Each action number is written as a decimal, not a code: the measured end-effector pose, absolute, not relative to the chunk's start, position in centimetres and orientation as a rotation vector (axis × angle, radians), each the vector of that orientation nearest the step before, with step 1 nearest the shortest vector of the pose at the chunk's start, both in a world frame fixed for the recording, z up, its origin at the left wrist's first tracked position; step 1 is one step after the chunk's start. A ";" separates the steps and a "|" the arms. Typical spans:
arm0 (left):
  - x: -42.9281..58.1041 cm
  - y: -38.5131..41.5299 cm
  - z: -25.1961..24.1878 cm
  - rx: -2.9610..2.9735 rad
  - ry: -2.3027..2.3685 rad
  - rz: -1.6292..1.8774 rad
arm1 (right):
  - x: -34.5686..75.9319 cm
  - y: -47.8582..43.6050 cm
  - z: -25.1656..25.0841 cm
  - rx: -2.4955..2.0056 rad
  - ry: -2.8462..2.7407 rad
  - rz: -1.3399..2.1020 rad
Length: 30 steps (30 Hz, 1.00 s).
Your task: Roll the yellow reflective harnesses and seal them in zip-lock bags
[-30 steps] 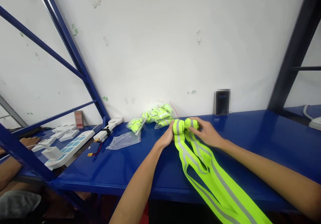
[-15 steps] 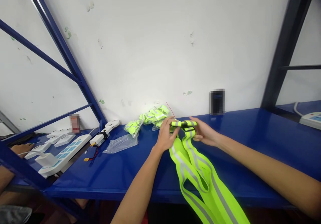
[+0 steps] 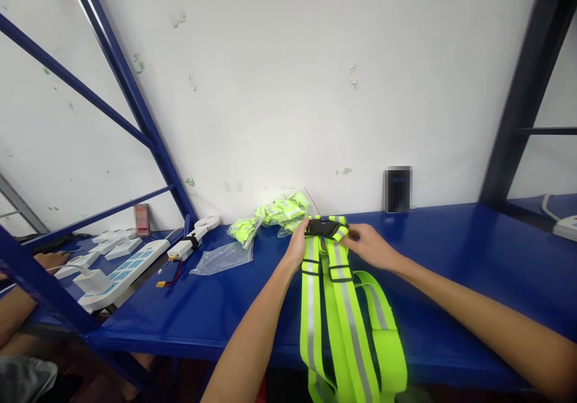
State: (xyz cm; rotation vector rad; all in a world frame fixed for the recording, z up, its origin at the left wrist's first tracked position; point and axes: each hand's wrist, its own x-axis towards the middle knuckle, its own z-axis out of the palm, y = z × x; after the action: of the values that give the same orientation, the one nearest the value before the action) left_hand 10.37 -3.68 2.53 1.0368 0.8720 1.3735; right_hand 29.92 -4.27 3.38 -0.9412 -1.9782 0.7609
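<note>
Between my hands hangs a neon-yellow reflective vest (image 3: 349, 313) made of straps with grey stripes, its lower end over the table's front edge. A black buckle (image 3: 322, 228) sits on its top band, and black strap adjusters (image 3: 340, 273) show below. My left hand (image 3: 298, 243) is closed on the band's left end by the buckle. My right hand (image 3: 367, 245) pinches the band's right end. Behind my left hand, more neon-yellow reflective straps in clear bags (image 3: 282, 210) lie against the wall.
On the blue table (image 3: 216, 313) lie a clear plastic bag (image 3: 223, 258) and a white handheld fan (image 3: 192, 240) with wires. A dark, blurred-out box (image 3: 397, 190) stands by the wall. Left of the blue post are a power strip (image 3: 130, 270) and another person's hand (image 3: 51, 260).
The vest's top band has turned, so the buckle and strap adjusters now face me. The straps hang straighter and farther left. The view has shifted slightly.
</note>
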 end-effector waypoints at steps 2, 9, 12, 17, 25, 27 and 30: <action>10.7 -4.2 2.7 1.021 0.805 1.317 | 29.5 -4.0 2.9 -0.933 -1.837 0.871; 11.6 -5.5 2.9 1.103 0.443 1.128 | 29.1 -3.8 2.6 -0.912 -1.326 1.207; 11.7 -5.0 2.3 1.153 0.606 1.195 | 28.8 -4.0 2.6 -0.890 -1.244 1.342; 12.0 -4.0 1.8 1.206 0.671 1.308 | 28.5 -4.4 3.0 -0.887 -1.311 1.343; 12.1 -4.1 2.3 1.035 0.670 1.306 | 28.3 -5.3 2.9 -0.952 -1.637 0.991; 12.1 -4.0 2.1 1.029 0.678 1.304 | 28.1 -5.3 2.5 -0.974 -1.676 0.893; 12.1 -3.9 1.8 1.060 0.696 1.315 | 28.1 -4.9 2.1 -0.990 -1.714 0.896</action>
State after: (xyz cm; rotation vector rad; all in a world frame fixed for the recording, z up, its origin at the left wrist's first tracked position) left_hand 12.12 -3.87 1.77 1.0596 0.6959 1.3153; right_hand 28.11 -4.94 2.13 -0.9899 -1.7140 0.8959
